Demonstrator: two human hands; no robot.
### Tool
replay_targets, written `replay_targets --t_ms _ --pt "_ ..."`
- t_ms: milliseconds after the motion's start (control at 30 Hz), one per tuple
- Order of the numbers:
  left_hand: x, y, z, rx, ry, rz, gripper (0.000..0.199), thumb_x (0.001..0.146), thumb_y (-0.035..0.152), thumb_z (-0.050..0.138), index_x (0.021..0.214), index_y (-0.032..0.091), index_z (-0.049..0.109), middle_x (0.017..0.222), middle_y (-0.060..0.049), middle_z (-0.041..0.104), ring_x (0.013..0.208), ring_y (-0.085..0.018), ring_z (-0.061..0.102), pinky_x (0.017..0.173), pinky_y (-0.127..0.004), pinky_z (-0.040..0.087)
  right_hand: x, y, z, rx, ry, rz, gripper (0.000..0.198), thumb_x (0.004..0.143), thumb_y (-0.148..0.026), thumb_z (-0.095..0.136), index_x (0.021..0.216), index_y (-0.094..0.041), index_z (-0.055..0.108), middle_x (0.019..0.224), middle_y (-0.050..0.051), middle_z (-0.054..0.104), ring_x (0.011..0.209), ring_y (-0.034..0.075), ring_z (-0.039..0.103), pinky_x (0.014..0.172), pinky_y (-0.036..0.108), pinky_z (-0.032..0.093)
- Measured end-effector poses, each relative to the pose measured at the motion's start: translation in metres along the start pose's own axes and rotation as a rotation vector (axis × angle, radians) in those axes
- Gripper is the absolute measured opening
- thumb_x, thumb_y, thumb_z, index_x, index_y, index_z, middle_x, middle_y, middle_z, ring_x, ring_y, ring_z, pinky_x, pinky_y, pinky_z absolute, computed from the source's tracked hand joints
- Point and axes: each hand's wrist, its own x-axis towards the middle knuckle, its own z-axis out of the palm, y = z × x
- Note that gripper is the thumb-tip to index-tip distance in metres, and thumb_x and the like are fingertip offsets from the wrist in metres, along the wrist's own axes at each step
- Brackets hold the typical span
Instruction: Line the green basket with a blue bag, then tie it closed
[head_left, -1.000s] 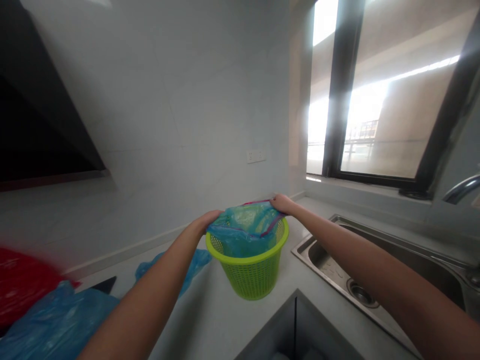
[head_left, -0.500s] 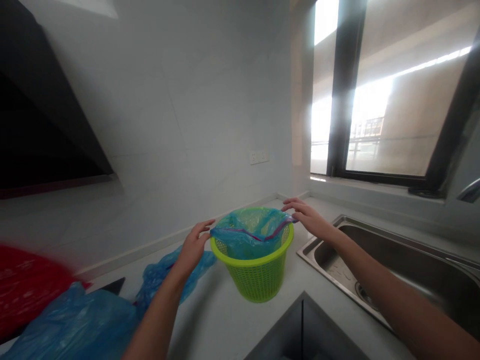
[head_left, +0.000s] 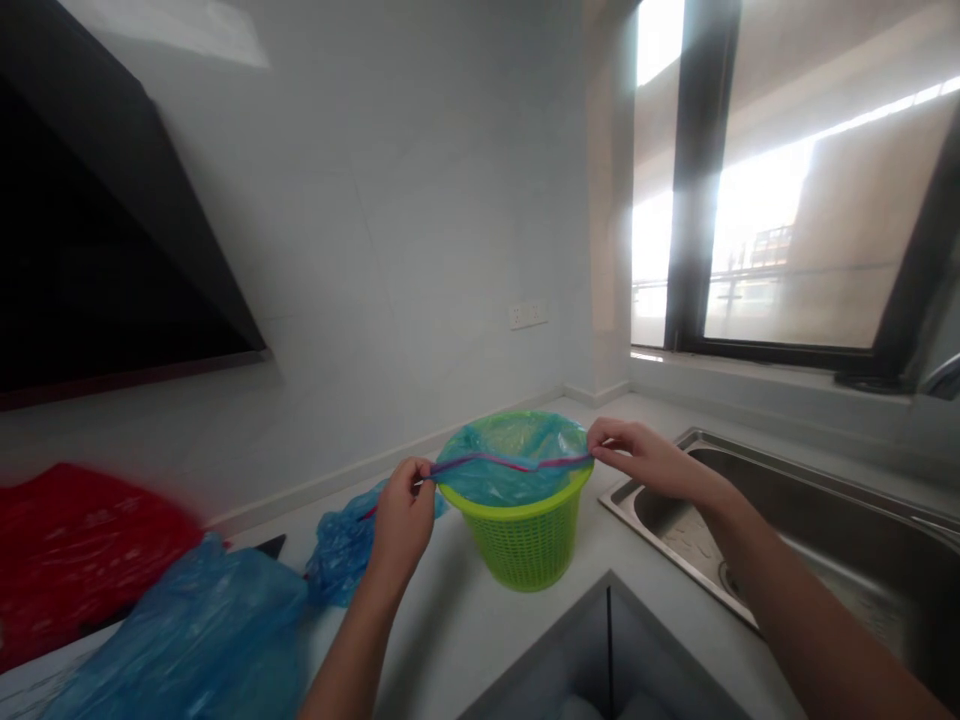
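Observation:
A lime-green perforated plastic basket (head_left: 523, 545) stands upright on the white counter. Inside it hangs a thin blue-green plastic bag (head_left: 502, 482), its near edge marked by a purple-red band that is stretched across the basket's mouth. At the left rim, my left hand (head_left: 405, 510) pinches one end of that band. The other end is between the fingertips of my right hand (head_left: 634, 455), just at the right rim. Part of the bag shows through the basket's holes; its bottom is hidden.
Left of the basket lies a crumpled blue bag (head_left: 341, 545). Nearer are a large blue plastic bag (head_left: 202, 630) and a red bag (head_left: 82, 550). A steel sink (head_left: 690, 530) is set into the counter at right. A dark range hood (head_left: 127, 220) juts out at upper left.
Both hands have closed from loosely spread fingers into pinches on the bag's edge. The banded edge has risen and been pulled nearly straight. The view has shifted slightly.

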Motion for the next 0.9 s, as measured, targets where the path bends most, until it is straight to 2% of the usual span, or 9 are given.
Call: replay_targets --t_ms 100,167,333,433,600,667,767,833,900 --pt "-0.017 0.003 0.001 -0.03 0.03 0.045 0.011 0.085 0.023 0.049 0.075 0.023 0.046 0.1 -0.004 0.063 0.094 -0.021 0.061 0.081 -0.03 0.048 -0.01 0.0 -0.012 0.004 -0.227 -0.022 0.019 0.092 -0.035 0.061 0.085 -0.02 0.071 0.098 0.006 0.064 0.091 0.019 0.061 0.088 0.032 0.048" --pt "-0.025 0.005 0.002 -0.029 0.031 0.091 0.012 0.086 0.024 0.05 0.074 0.022 0.05 0.109 -0.006 0.061 0.105 -0.023 0.059 0.086 -0.031 0.049 -0.014 0.002 -0.015 -0.027 -0.28 -0.009 0.019 0.092 -0.036 0.063 0.088 -0.022 0.074 0.103 0.006 0.063 0.094 0.02 0.061 0.09 0.032 0.047" --pt "-0.04 0.002 0.005 -0.032 0.023 0.109 0.011 0.086 0.023 0.05 0.076 0.022 0.055 0.12 -0.009 0.056 0.114 -0.024 0.056 0.084 -0.031 0.052 -0.015 0.003 -0.005 -0.152 -0.233 -0.02 0.016 0.092 -0.029 0.061 0.089 -0.023 0.075 0.103 0.006 0.063 0.097 0.021 0.06 0.091 0.033 0.046" --pt "-0.051 -0.005 0.01 0.131 0.049 0.205 0.011 0.085 0.018 0.048 0.081 0.022 0.057 0.121 -0.011 0.053 0.114 -0.026 0.055 0.088 -0.035 0.051 -0.014 0.003 0.007 -0.226 -0.225 -0.004 0.016 0.09 -0.023 0.058 0.084 -0.022 0.073 0.1 0.007 0.066 0.094 0.022 0.061 0.087 0.033 0.046" --pt "-0.067 -0.011 0.018 0.435 0.034 0.299 0.018 0.084 0.012 0.046 0.09 0.021 0.06 0.107 -0.011 0.054 0.103 -0.028 0.057 0.085 -0.04 0.049 -0.01 0.013 0.022 -0.291 -0.148 0.255 0.021 0.086 -0.022 0.059 0.066 -0.019 0.065 0.072 0.007 0.065 0.07 0.02 0.059 0.069 0.031 0.044" --pt "-0.07 -0.007 0.018 0.496 0.025 0.314 0.021 0.081 0.009 0.045 0.088 0.022 0.059 0.108 -0.012 0.054 0.103 -0.029 0.057 0.083 -0.04 0.049 -0.007 0.018 0.023 -0.142 -0.068 0.438 0.025 0.089 -0.029 0.055 0.068 -0.018 0.064 0.069 0.008 0.065 0.062 0.018 0.058 0.061 0.03 0.044" --pt "-0.073 0.005 0.014 0.449 0.057 0.328 0.025 0.079 0.006 0.044 0.093 0.022 0.056 0.111 -0.012 0.055 0.108 -0.03 0.055 0.09 -0.043 0.048 -0.003 0.022 0.02 0.251 -0.005 0.682 0.043 0.097 -0.048 0.042 0.078 -0.017 0.063 0.075 0.01 0.066 0.057 0.017 0.06 0.053 0.028 0.047" --pt "-0.077 0.016 0.013 0.376 0.112 0.338 0.025 0.082 0.009 0.049 0.103 0.022 0.054 0.112 -0.011 0.056 0.111 -0.03 0.055 0.097 -0.045 0.046 -0.001 0.023 0.017 0.498 -0.075 0.769 0.047 0.097 -0.055 0.041 0.079 -0.017 0.061 0.073 0.009 0.065 0.055 0.015 0.059 0.05 0.026 0.048" --pt "-0.081 0.027 0.013 0.359 0.14 0.367 0.028 0.086 0.018 0.057 0.113 0.022 0.055 0.114 -0.012 0.056 0.115 -0.031 0.054 0.101 -0.046 0.044 0.001 0.024 0.015 0.719 -0.174 0.812 0.04 0.098 -0.05 0.046 0.078 -0.017 0.057 0.067 0.005 0.061 0.051 0.012 0.054 0.047 0.023 0.046"
